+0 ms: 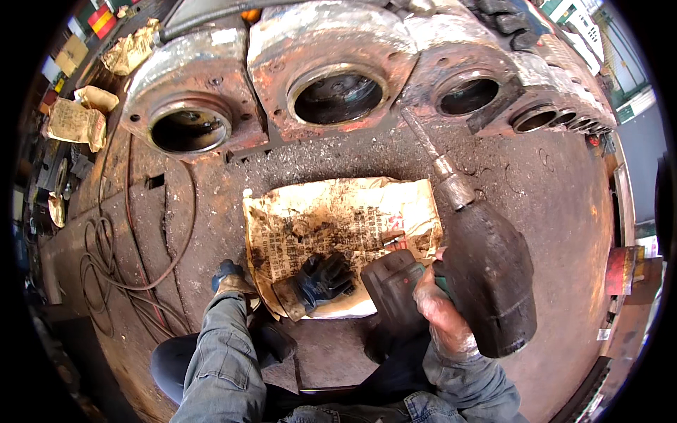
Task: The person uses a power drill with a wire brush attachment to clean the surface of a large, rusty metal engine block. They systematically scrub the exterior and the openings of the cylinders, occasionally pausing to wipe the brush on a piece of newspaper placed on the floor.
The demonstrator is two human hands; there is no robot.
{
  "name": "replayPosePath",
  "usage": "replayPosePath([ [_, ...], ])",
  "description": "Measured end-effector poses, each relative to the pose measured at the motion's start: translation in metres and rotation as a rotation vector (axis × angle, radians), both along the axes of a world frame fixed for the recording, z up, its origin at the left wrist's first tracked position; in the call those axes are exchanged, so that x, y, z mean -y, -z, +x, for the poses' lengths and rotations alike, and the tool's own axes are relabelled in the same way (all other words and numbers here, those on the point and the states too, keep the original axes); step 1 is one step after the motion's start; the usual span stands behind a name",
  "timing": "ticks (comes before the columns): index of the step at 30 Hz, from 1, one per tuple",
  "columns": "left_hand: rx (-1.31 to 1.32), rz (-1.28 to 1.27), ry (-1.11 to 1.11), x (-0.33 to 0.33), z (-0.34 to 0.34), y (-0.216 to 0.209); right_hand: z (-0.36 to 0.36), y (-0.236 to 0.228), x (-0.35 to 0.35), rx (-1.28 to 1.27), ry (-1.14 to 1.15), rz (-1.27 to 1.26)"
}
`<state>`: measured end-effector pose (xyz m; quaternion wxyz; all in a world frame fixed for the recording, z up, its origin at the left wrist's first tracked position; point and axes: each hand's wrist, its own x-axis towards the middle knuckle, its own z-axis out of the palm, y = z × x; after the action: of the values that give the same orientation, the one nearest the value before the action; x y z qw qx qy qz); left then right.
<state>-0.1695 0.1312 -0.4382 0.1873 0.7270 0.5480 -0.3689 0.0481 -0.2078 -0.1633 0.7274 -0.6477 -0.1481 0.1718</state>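
My right hand (438, 308), bare or in a thin clear covering, grips the handle of a cordless drill (488, 278). The drill has a dark, dirty casing and a block-shaped battery (392, 280). From its metal nose a long, slim bit (422, 138) points up toward the rusty castings. My left hand (233, 277), in a dark glove with a tan cuff, is low near my left knee, beside the sack; how its fingers lie is hard to make out. On the stained paper sack (338, 211) rests a loose dark glove (321, 282).
Heavy rusty castings with round bores (337, 56) line the far side. Coiled hoses (106, 275) lie on the dirty metal floor (536, 204) at left. More paper sacks (77, 123) sit at the far left. A red container (622, 270) stands at the right edge.
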Motion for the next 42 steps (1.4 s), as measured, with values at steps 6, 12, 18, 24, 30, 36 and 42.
replayPosePath([
  [6,0.361,0.136,-0.073,0.004,0.055,-0.071,0.007,0.006,0.014,0.036,-0.107,0.011],
  [12,0.947,-0.209,-0.296,-0.004,0.103,0.054,-0.001,0.0,-0.014,0.05,-0.032,0.14],
  [18,1.023,-0.664,-0.381,0.07,0.152,-0.07,0.009,0.017,-0.011,0.492,-0.235,-0.117],
  [24,0.959,-0.629,-0.253,0.069,0.143,-0.144,0.006,0.032,-0.017,0.597,-0.25,-0.072],
  [30,1.356,-0.81,-0.505,0.098,0.123,-0.252,0.003,0.047,-0.033,0.63,-0.257,-0.018],
  [36,1.648,-0.983,-0.607,0.102,0.147,-0.289,0.002,0.084,-0.063,0.429,-0.285,0.2],
  [42,1.704,-1.184,-0.582,0.099,0.173,-0.309,-0.002,0.029,-0.08,0.428,-0.244,0.121],
])
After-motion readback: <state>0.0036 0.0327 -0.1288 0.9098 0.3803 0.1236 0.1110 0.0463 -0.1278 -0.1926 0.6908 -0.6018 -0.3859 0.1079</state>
